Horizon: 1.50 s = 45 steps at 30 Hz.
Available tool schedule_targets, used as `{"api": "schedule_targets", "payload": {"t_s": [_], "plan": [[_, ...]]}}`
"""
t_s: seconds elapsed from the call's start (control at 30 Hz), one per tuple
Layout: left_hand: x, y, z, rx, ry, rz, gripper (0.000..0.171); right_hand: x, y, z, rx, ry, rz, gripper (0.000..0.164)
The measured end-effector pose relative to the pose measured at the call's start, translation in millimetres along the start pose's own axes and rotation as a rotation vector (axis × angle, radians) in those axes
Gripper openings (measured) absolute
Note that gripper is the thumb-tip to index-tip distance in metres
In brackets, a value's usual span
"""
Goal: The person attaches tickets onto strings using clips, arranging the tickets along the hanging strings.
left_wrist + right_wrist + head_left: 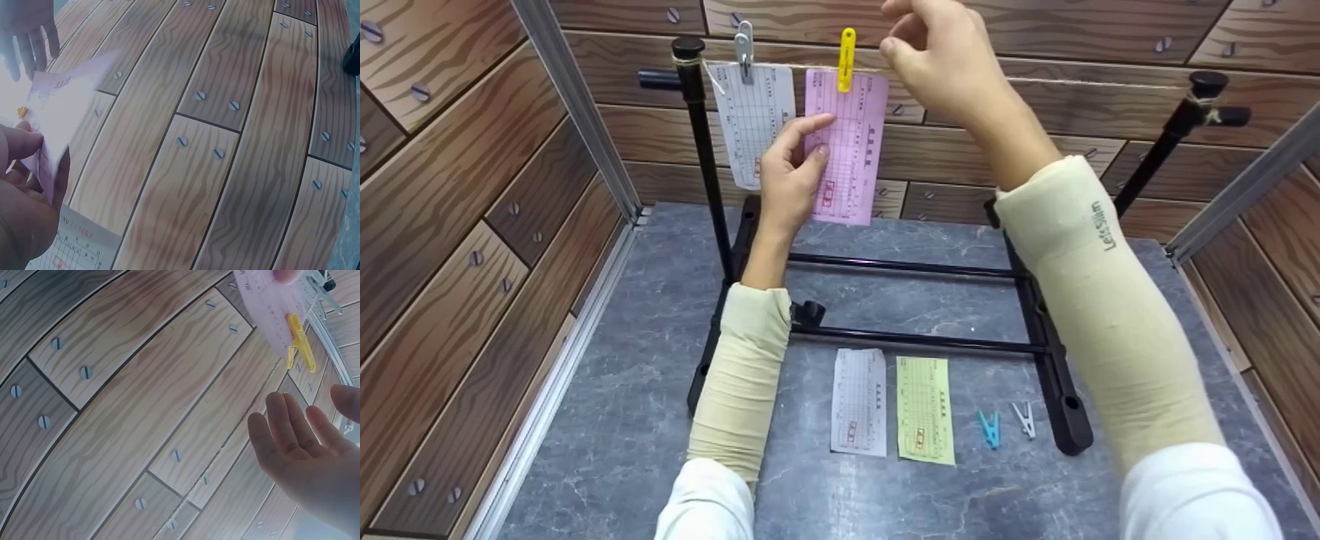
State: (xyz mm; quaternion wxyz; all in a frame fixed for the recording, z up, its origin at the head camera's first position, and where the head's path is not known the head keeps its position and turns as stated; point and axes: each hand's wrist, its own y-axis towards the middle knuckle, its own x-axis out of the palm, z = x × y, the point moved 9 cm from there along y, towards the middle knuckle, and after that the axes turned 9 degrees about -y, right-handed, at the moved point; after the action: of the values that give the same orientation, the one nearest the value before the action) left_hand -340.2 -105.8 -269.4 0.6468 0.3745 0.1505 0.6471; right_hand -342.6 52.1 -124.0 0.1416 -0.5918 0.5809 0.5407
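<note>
A pink paper slip (855, 161) hangs from a string (1095, 81) under a yellow clothespin (847, 60). My left hand (791, 180) pinches the slip's left edge, thumb in front and fingers behind, as the left wrist view shows. To the right of the clothespin, my right hand (949, 67) is raised near the string; its loosely bent fingers hold nothing, and the right wrist view shows a gap between them and the yellow clothespin (301, 343). Left of the pink slip, a white slip (751, 112) hangs from a grey clothespin (744, 52).
The string runs between two black posts (705, 157) of a floor-standing frame. On the grey marbled surface (607, 390) lie a pale lilac slip (859, 401), a yellow-green slip (925, 409), a blue clothespin (990, 430) and a grey-white clothespin (1025, 420). Wood-patterned walls enclose the space.
</note>
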Motion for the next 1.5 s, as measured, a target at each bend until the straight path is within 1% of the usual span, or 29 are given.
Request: {"api": "schedule_targets", "payload": {"t_s": [0.2,0.4,0.53,0.63,0.67,0.77,0.93,1.03,1.17,1.23,1.37,1.43,1.5], "plan": [[-3.3,-0.1,-0.3,-0.013,0.005,0.011,0.034,16.8,11.8,-6.1,0.029,0.007,-0.108,0.042],[-2.4,0.1,0.7,-0.006,0.016,0.013,0.035,32.1,28.4,-20.0,-0.006,0.000,-0.201,0.055],[6.4,-1.8,17.8,-0.014,0.020,0.008,0.033,43.6,33.0,-22.0,-0.026,-0.016,-0.317,0.070],[6.3,-1.5,16.9,-0.015,0.026,0.006,0.033,49.2,34.0,-20.5,-0.046,-0.025,-0.378,0.078],[5.0,-0.8,13.7,-0.011,0.026,0.004,0.034,50.4,34.3,-19.2,-0.048,-0.023,-0.390,0.079],[0.2,1.8,2.4,-0.002,0.024,0.002,0.035,53.3,34.4,-15.3,-0.052,-0.005,-0.407,0.080],[-1.4,2.0,3.1,-0.001,0.010,0.003,0.036,58.9,33.0,-12.8,-0.061,0.012,-0.425,0.078],[-1.2,1.8,3.5,-0.006,0.007,0.005,0.036,60.5,31.8,-12.2,-0.064,0.010,-0.419,0.077],[0.8,1.5,3.5,-0.012,0.005,0.008,0.035,61.8,30.5,-12.0,-0.069,-0.021,-0.409,0.076],[2.5,0.9,6.6,-0.009,0.006,0.010,0.035,63.3,30.6,-12.9,-0.073,-0.044,-0.409,0.075],[9.9,-1.3,22.6,-0.006,0.008,0.002,0.033,66.4,31.7,-13.4,-0.074,-0.082,-0.406,0.072],[13.0,-2.3,29.3,-0.017,0.007,-0.001,0.033,67.1,32.2,-13.0,-0.073,-0.097,-0.401,0.070],[14.8,-2.5,32.3,-0.019,0.007,-0.006,0.033,67.4,32.3,-12.7,-0.074,-0.106,-0.396,0.069]]}}
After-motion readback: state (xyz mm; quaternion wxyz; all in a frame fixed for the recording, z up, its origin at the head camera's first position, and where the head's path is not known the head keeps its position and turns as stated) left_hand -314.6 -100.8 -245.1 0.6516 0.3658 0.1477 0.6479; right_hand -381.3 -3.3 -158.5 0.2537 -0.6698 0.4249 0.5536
